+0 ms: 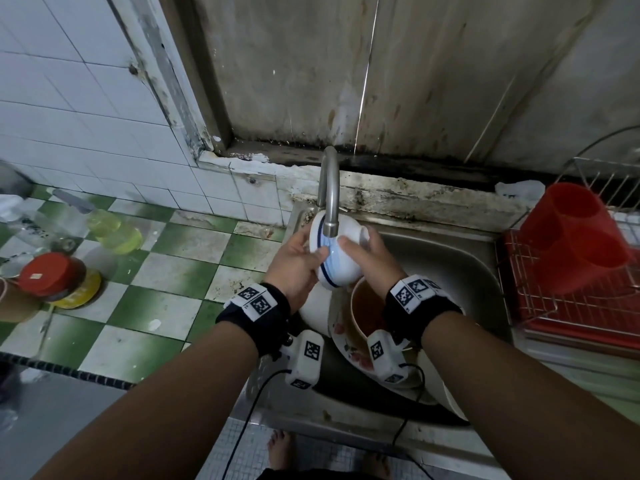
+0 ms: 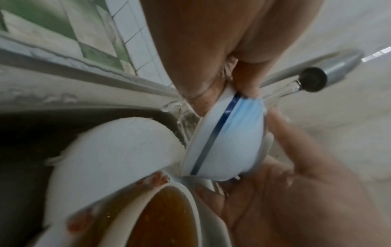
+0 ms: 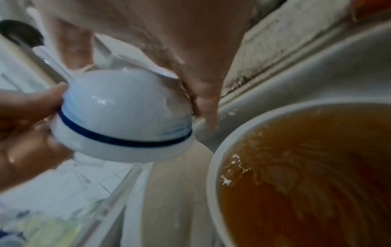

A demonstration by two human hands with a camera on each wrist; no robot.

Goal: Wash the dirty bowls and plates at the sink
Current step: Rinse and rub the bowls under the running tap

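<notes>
A white bowl with a blue band [image 1: 337, 268] is held on its side right under the faucet spout [image 1: 330, 226], above the sink [image 1: 450, 265]. My left hand [image 1: 298, 268] grips its rim side; my right hand [image 1: 369, 261] grips its foot side, thumb on the wall. In the left wrist view water runs from the spout [image 2: 313, 80] onto the bowl [image 2: 232, 142]. The right wrist view shows the bowl [image 3: 127, 113] mouth down between both hands. Below it sits a bowl of brown liquid [image 1: 367, 313] on a flowered plate [image 1: 349, 351].
An upturned white bowl [image 1: 315, 313] lies in the sink's left part. A red dish rack [image 1: 571, 306] with a red cup holder [image 1: 571, 237] stands to the right. On the green-checked counter at the left are a yellow-liquid bottle [image 1: 114, 230] and a red-lidded jar [image 1: 52, 275].
</notes>
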